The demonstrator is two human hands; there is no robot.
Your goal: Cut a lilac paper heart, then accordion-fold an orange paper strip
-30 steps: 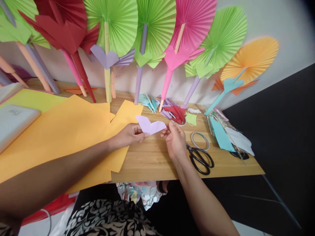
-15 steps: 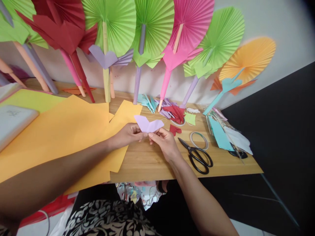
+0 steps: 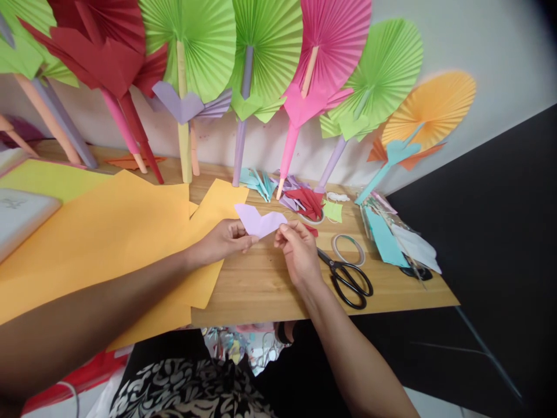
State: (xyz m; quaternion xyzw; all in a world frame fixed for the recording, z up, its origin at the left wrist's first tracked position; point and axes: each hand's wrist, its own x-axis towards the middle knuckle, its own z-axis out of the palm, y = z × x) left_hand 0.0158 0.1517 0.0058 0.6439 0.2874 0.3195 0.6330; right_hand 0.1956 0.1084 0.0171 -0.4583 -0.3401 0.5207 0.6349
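Note:
A folded lilac paper piece (image 3: 260, 223), shaped like a wide heart with a notch at its top, is held just above the wooden table. My left hand (image 3: 227, 238) pinches its lower left side between thumb and fingers. At its right tip, the thumb and fingertips of my right hand (image 3: 298, 249) are closed on the edge. Right of that hand lie black-handled scissors (image 3: 349, 281) and a roll of tape (image 3: 348, 249). A small red paper piece (image 3: 311, 230) is partly hidden behind my right hand.
Large orange sheets (image 3: 130, 226) cover the table's left side beside a white box-like object (image 3: 26, 217). Pleated paper fans, such as a pink one (image 3: 333, 40), lean on the wall. Red folded papers (image 3: 307, 202) lie behind my hands. The table's front edge is close.
My right hand has shifted from the lilac paper's bottom point up to its right tip. My left hand keeps its hold. The whole view has moved slightly.

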